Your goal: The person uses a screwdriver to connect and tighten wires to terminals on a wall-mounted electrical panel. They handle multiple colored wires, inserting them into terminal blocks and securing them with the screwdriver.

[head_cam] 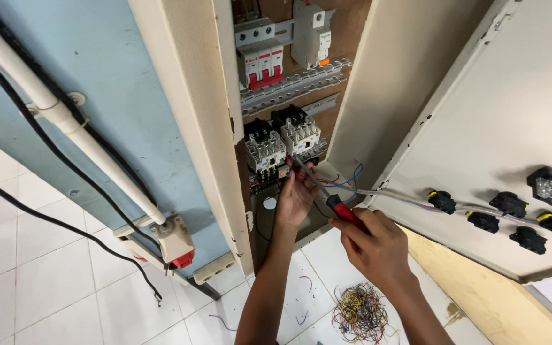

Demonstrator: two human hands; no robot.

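Red-handled screwdriver (338,207) gripped in right hand (372,246), tip set at contactor (264,153) terminals inside open cabinet. Left hand (294,195) pinched on wire below contactor. Shaft best kept square to screw, wire held steady.

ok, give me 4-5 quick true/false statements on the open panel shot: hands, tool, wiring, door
1. The right hand grips a red-handled screwdriver. True.
2. The screwdriver's tip points at the red-and-white circuit breakers at the top of the cabinet. False: it reaches toward the white contactor blocks lower down.
3. The left hand is up at the base of those contactor blocks. True.
4. The cream metal cabinet door is closed. False: it hangs open on the right, with black component backs and wiring showing on its inside.
5. A tangle of coloured wire scraps lies on the white tiled floor. True.
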